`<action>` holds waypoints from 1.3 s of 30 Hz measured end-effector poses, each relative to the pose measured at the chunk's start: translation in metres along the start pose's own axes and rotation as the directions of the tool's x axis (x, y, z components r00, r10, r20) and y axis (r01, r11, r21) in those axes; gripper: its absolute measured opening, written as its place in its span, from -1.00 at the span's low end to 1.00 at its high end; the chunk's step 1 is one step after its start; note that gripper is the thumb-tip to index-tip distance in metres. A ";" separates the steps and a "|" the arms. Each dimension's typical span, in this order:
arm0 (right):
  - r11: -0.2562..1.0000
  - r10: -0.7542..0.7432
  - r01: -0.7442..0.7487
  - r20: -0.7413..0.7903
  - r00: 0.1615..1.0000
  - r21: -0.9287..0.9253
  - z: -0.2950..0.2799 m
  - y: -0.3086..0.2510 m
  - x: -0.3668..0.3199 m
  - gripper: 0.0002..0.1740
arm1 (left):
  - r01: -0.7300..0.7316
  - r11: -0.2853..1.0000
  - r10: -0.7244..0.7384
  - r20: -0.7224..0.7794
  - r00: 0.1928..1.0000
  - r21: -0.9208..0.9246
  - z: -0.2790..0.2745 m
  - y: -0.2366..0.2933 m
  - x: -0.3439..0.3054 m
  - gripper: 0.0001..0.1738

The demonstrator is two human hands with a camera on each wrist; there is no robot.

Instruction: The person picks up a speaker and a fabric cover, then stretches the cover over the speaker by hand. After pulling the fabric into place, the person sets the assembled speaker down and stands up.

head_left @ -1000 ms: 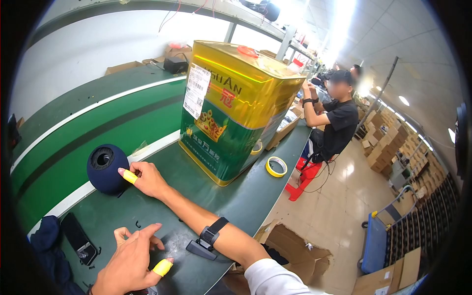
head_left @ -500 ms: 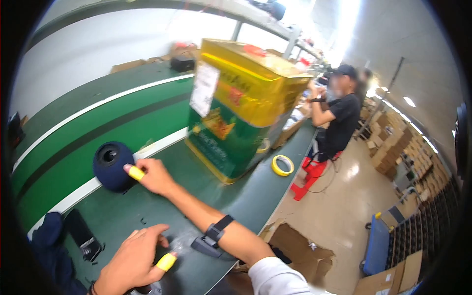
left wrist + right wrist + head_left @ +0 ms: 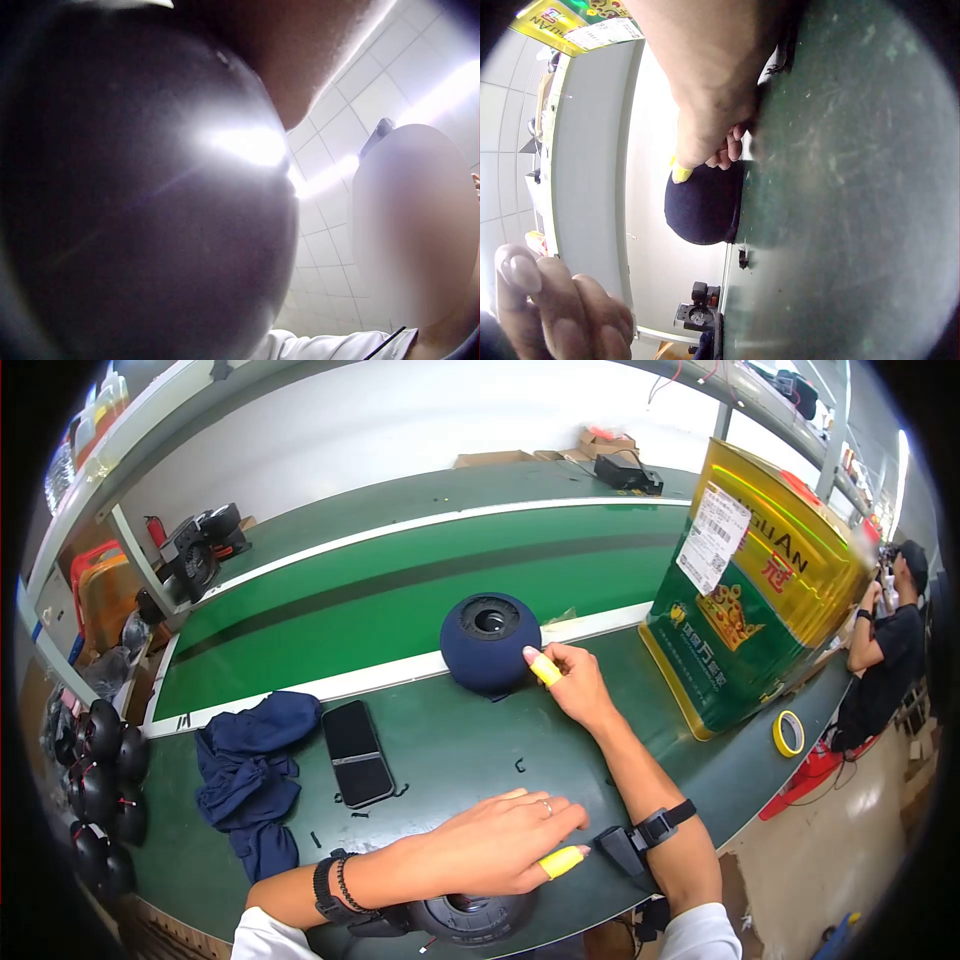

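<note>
A navy fabric-covered ball (image 3: 488,660) with a dark round opening on top rests on the green table (image 3: 440,745). My right hand (image 3: 580,685) is at its right side, yellow-wrapped thumb against it and the other fingers loosely bent; the right wrist view shows the hand (image 3: 712,127) touching the ball (image 3: 703,206). Nearer the front edge, my left hand (image 3: 500,845) hovers palm down with relaxed fingers, above a black round part (image 3: 475,920) that it partly hides. A dark curved surface (image 3: 150,217) fills much of the left wrist view.
Navy cloth (image 3: 260,760) and a black phone-like slab (image 3: 358,755) lie left, with small black scraps nearby. A tall green-and-yellow can (image 3: 740,600) and a yellow tape roll (image 3: 788,733) stand right. Several black round parts (image 3: 100,780) are beyond the left edge.
The head view has swung left, bringing the cloth, phone-like slab and left-side parts into fuller view. My left hand has turned flatter, fingers closer together. My right hand stays by the ball.
</note>
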State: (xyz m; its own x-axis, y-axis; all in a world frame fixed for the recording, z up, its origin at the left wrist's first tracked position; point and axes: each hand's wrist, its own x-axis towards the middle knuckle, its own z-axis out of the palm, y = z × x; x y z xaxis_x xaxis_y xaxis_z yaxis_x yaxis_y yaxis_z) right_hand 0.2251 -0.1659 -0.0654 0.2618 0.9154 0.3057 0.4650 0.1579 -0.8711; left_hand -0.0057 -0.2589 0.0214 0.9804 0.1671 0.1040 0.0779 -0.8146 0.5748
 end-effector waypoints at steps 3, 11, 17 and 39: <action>1.000 -0.001 0.001 0.001 1.000 -0.002 0.000 0.001 0.000 -0.41 | 0.001 1.000 -0.001 -0.004 1.000 -0.003 0.001 0.000 0.000 -0.65; 1.000 -0.013 0.013 -0.010 1.000 -0.003 0.000 0.000 0.001 -0.44 | 0.012 1.000 -0.011 -0.043 0.999 0.025 0.006 -0.002 -0.001 -0.66; 0.995 -0.042 0.051 -0.101 0.994 0.086 0.001 0.004 0.001 -0.52 | -0.049 0.999 0.048 -0.090 0.995 -0.010 0.005 0.001 0.000 -0.69; 0.818 0.044 -0.141 -0.183 0.982 -0.557 -0.043 0.049 0.067 -0.70 | -0.019 0.999 0.017 -0.055 0.998 -0.037 0.005 -0.004 -0.002 -0.67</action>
State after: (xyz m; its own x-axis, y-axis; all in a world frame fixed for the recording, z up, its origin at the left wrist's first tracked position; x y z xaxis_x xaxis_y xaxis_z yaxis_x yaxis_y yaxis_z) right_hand 0.3018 -0.1131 -0.0708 0.4329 0.8381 0.3319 0.8148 -0.2063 -0.5418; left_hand -0.0066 -0.2587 0.0144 0.9703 0.1831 0.1580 0.0523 -0.7966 0.6023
